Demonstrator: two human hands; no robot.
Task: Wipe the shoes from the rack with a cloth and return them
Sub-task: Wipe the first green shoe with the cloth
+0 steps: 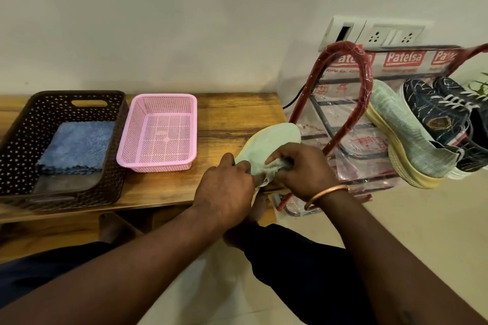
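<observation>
I held the shoe (272,140) just in front of me, over the right end of the table (237,113), its far end pointing to 1 o'clock. My left hand (227,185) gripped its near edge from 9 o'clock, fingers curled round it, I think so that it would not turn under the rubbing. My right hand (301,169) came from 3 o'clock. Its fingers were closed together on the cloth (274,166) and pinched it into a small bunch pressed on the shoe. A bunch gives more pressure than a flat cloth, so this grip made sense to me. I judged the wiping of this shoe was in the middle, not finished.

The rack (351,103) stood at 2 o'clock, near enough to reach without getting up. On it I counted three shoes: the second green shoe (404,129), lying tilted, and behind it two dark shoes (443,119), though the farther one was partly cut by the edge of my view. With the one in my hands, that made four.

At 10 o'clock on the table were two baskets. The brown basket (15,140) held folded blue cloths (76,145); how many layers, I could not tell. The pink basket (158,99) beside it held nothing, perhaps meant for used cloths. One bangle (327,192) was on my right wrist.
</observation>
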